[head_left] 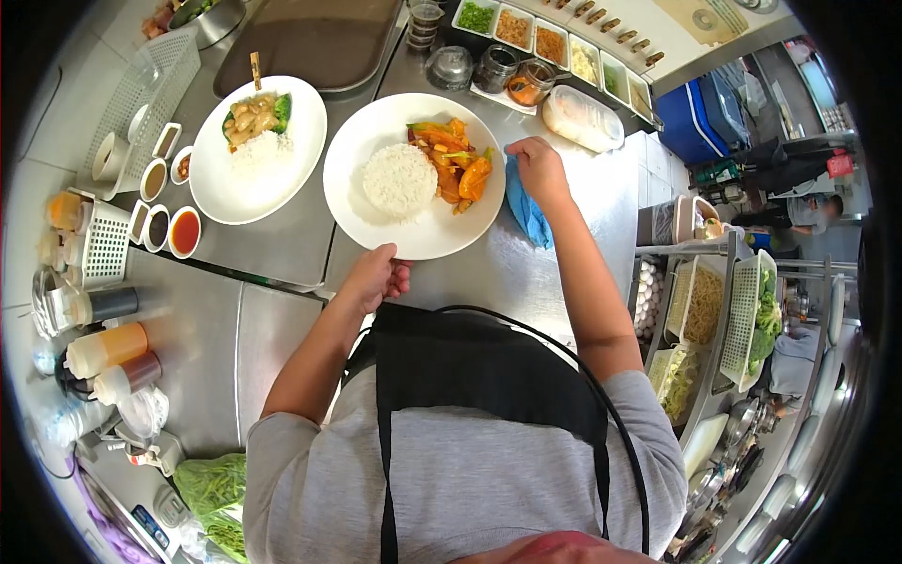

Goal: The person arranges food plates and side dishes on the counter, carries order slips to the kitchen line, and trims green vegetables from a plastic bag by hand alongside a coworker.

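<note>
A white plate (348, 211) lies on the steel counter before me, with a dome of white rice (399, 181) and a saucy orange stir-fry (460, 164) side by side on it. My left hand (374, 276) has its thumb at the plate's near rim, its other fingers curled below. To the right of the plate, my right hand (539, 171) grips the top of a crumpled blue cloth (528, 209) that hangs down onto the counter. Further left stands a second white plate (221, 193) of rice, sauced food and broccoli, with a wooden clip (255, 70) at its far rim.
Small sauce dishes (185, 231) sit left of the second plate. At the back are a brown tray (301, 42), a row of garnish tubs (551, 43) and a clear lidded container (583, 118). Squeeze bottles (106, 350) lie at the left; baskets of noodles (703, 301) and broccoli (763, 324) at the right.
</note>
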Action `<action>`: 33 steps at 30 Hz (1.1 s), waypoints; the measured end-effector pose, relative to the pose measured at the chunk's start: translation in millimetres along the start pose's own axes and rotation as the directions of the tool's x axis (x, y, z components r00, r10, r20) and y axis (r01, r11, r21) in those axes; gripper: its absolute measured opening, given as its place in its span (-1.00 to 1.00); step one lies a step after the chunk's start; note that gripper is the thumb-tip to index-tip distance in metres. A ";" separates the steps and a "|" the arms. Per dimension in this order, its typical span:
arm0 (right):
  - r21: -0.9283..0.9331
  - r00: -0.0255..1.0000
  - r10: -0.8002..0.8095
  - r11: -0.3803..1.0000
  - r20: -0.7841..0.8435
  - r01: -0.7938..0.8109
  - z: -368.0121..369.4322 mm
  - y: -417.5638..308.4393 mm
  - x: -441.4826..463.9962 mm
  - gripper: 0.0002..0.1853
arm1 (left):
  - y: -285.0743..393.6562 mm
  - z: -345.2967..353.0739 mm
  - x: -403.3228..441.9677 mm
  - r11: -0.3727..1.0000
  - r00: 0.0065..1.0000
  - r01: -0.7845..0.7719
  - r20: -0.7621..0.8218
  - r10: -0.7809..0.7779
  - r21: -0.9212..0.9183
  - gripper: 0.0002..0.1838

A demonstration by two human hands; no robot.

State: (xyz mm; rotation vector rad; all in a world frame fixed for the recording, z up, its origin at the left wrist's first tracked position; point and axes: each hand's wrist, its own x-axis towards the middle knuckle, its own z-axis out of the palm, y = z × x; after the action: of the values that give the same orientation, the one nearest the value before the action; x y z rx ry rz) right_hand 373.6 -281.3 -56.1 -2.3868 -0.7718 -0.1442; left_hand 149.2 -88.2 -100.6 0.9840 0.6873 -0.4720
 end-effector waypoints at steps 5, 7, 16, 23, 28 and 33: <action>-0.060 0.986 -0.026 0.997 0.167 0.037 10.1 -2.0 3.3 -0.80 | -0.3 0.7 -0.3 0.999 1.000 0.017 -0.005 -0.017 -0.036 -0.64; -0.079 0.947 -0.013 0.996 0.321 0.040 -5.4 1.3 6.8 -0.81 | -0.3 2.0 -2.4 0.998 1.000 0.020 -0.004 -0.021 -0.063 -0.64; 0.058 0.973 0.099 0.992 0.208 -0.114 -7.0 4.3 5.1 -0.79 | 2.8 9.3 -2.7 0.998 0.997 0.033 0.079 -0.029 -0.051 -0.62; -0.187 0.933 0.034 0.982 0.359 0.036 -9.0 -19.0 -20.1 -0.80 | -2.4 9.2 -0.9 0.992 0.996 0.032 0.086 -0.021 -0.121 -0.63; -0.257 0.965 -0.006 0.963 0.262 0.075 -5.2 -37.0 -25.9 -0.80 | 0.5 10.9 -3.2 0.994 0.996 0.028 0.088 -0.019 -0.106 -0.63; -0.452 0.945 -0.037 0.872 0.325 0.190 8.7 -37.8 -36.3 -0.83 | -6.2 9.4 1.8 0.977 0.994 0.006 0.109 0.017 -0.213 -0.65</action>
State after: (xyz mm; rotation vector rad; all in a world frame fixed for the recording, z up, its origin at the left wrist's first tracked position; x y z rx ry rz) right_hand 321.8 -270.0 -53.3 -2.8767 -1.1357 -0.0072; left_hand 149.4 -99.5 -102.1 0.7517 0.6215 -0.4346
